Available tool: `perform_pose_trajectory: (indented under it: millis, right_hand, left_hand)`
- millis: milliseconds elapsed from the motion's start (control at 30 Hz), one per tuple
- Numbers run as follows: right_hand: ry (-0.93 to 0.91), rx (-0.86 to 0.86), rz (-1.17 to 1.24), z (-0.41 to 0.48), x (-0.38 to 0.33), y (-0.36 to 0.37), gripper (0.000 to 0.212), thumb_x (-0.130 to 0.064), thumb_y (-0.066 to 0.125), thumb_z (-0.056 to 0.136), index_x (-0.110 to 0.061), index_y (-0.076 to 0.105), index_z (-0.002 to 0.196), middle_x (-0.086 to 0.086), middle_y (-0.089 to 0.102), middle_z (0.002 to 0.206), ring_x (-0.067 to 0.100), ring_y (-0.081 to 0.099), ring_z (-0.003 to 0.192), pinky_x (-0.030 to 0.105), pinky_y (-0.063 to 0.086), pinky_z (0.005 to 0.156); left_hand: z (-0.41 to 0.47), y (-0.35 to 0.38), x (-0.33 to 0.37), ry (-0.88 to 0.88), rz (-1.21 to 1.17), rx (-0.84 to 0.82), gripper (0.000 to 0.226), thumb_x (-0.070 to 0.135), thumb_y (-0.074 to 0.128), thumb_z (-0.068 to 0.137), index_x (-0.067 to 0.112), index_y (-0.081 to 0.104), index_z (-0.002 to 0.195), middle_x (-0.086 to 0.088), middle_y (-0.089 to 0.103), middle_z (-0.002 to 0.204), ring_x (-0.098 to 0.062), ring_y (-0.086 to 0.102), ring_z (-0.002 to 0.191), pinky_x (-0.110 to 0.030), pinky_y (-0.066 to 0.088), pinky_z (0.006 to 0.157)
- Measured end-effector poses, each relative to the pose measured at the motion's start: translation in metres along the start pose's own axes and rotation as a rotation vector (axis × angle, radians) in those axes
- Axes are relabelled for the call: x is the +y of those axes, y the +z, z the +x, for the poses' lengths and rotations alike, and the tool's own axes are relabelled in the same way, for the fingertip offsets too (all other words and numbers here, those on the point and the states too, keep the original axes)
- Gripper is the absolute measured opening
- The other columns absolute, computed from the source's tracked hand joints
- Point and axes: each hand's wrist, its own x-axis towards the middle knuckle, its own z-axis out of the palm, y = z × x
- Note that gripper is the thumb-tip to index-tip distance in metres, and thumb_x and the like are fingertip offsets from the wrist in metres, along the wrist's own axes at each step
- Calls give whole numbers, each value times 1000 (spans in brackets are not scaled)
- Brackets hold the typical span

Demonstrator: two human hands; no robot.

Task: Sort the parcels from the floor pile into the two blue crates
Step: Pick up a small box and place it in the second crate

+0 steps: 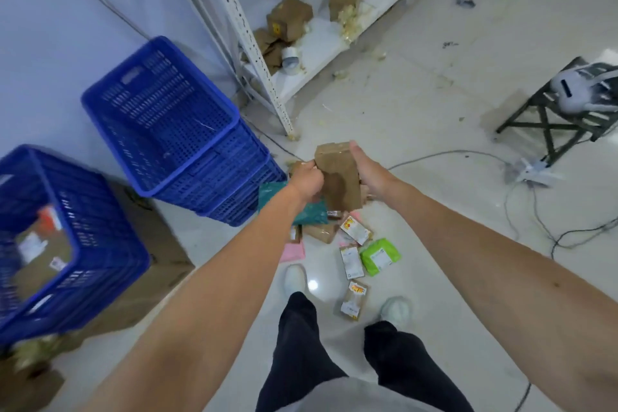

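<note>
- Step in hand: one parcel is up off the floor and held for sorting. It has not yet gone into either crate.
- The brown parcel [339,174] is a cardboard box held upright in the air, just above the floor pile [351,244], near the middle of the view.
- The left hand [306,182] grips the parcel's left edge with curled fingers.
- The right hand [373,174] clasps its right side, thumb pointing up along the edge. The fingers behind the box are hidden.
- The pile lies at 6 o'clock from the held parcel, between it and the person's feet. It includes small labelled packets, a green parcel [381,256], a teal parcel [307,214] and something pink.
- The far blue crate [157,100] stands at 10 o'clock from the parcel, near it, atop what looks like a stack of similar crates. I see nothing inside it.
- The near blue crate [97,244] is at 8 o'clock, farther off, resting on a cardboard box [157,257]. Several labelled parcels lie in it.
- Which crate this parcel belongs in cannot be told from here, as no label on it is readable.
- Next move, as I judge it: check the box, then swing it left and lift it over the chosen crate's rim. One hand would likely do the carrying, since the box looks light and rigid.
- Much of the pile remains, so the task seems far from finished.
</note>
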Motion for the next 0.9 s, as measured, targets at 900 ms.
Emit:
perform_pose_trajectory:
  millis: [900]
  right_hand:
    - [-471, -68, -132, -31, -155, 164, 60, -69, 21, 97, -46, 23, 152, -14, 30, 155, 6, 18, 145, 30, 18, 110]
  left_hand:
    - [-11, -215, 13, 191, -189, 340, 40, 40, 70, 82, 26, 51, 115, 6, 63, 112, -14, 64, 100, -38, 57, 78]
